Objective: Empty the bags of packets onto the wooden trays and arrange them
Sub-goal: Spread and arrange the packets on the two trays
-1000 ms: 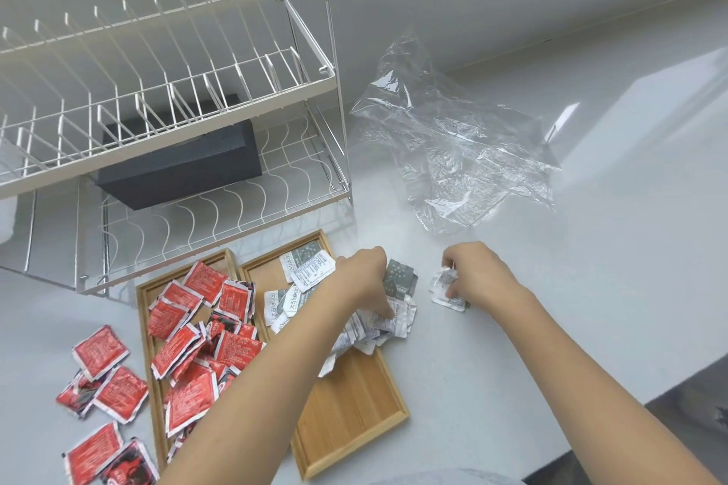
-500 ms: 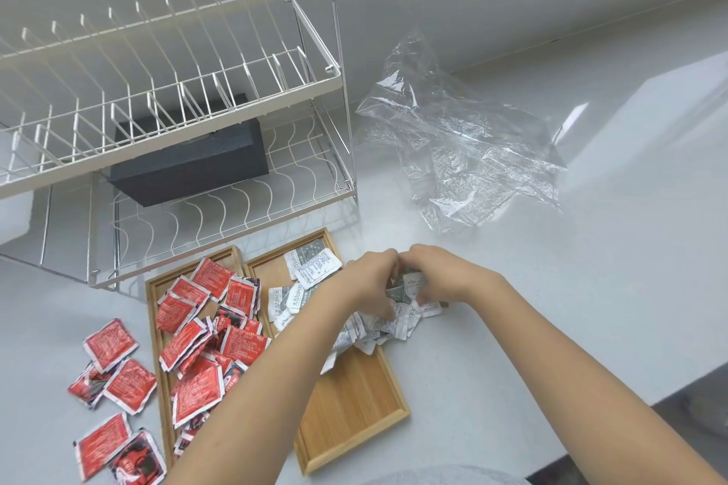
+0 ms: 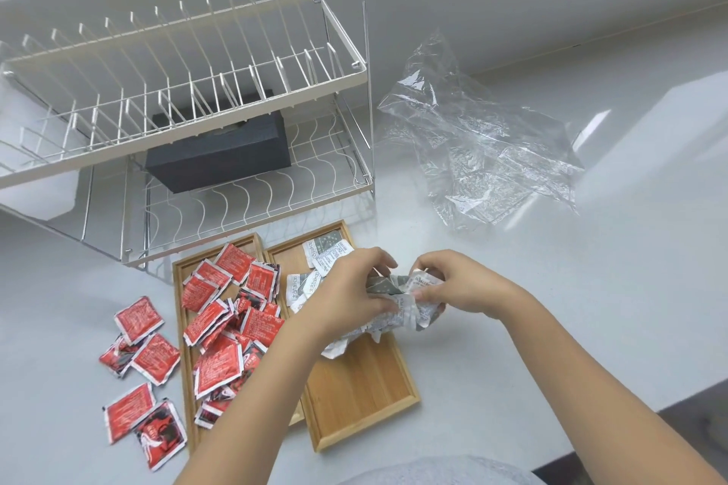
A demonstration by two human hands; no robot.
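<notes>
Wooden trays (image 3: 356, 392) with packets (image 3: 230, 317)

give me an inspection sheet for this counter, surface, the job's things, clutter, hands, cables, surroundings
Surface: pale counter, glossy.
Job's things: two wooden trays side by side; left tray heaped with red packets; right tray holds grey-white packets at its far end, near end bare. Six or so stray packets, red, lie on the counter left of the trays.
Clutter: empty clear bag, crumpled, beyond the trays.
Hands: left hand and right hand grip a bunch of grey-white packets over the right tray's edge.
Cables: nothing seen.
Surroundings: two-tier dish rack, dark box on its lower tier; wall behind.
</notes>
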